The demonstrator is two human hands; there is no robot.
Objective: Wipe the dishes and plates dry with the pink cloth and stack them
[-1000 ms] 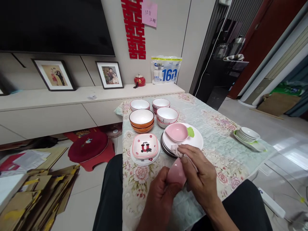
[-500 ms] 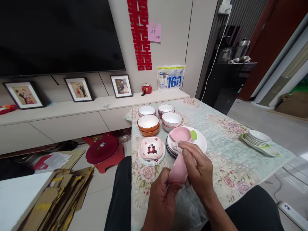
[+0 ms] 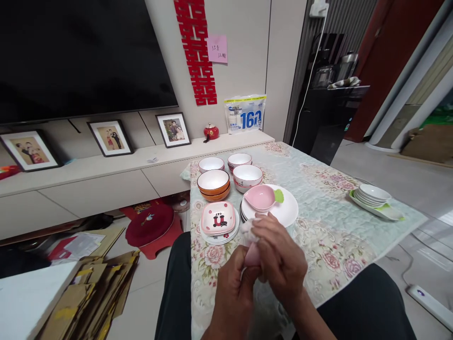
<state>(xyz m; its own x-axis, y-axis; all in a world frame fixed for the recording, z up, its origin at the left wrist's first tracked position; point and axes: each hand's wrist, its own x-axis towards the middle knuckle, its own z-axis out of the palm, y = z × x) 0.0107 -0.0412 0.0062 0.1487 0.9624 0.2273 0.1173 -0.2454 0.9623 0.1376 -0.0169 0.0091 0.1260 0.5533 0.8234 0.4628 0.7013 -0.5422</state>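
My left hand is closed around a small pink bowl, tilted on edge above the table's front part. Over it, my right hand presses a crumpled white cloth to the bowl's upper side. Most of the held bowl is hidden behind my fingers. Just beyond, a pink bowl with a green leaf-shaped handle rests on a large white plate. Left of that plate, a square pink cat dish sits on stacked white plates.
Orange-sided bowls and white patterned bowls stand farther back on the floral tablecloth. Small white dishes are stacked on a leaf-edged tray at the right. Flattened cardboard and a red stool are on the floor at left.
My right hand and the cloth have shifted slightly left over the held bowl, covering more of it. The bowl has turned, showing less of its pink side. The camera view has shifted a little.
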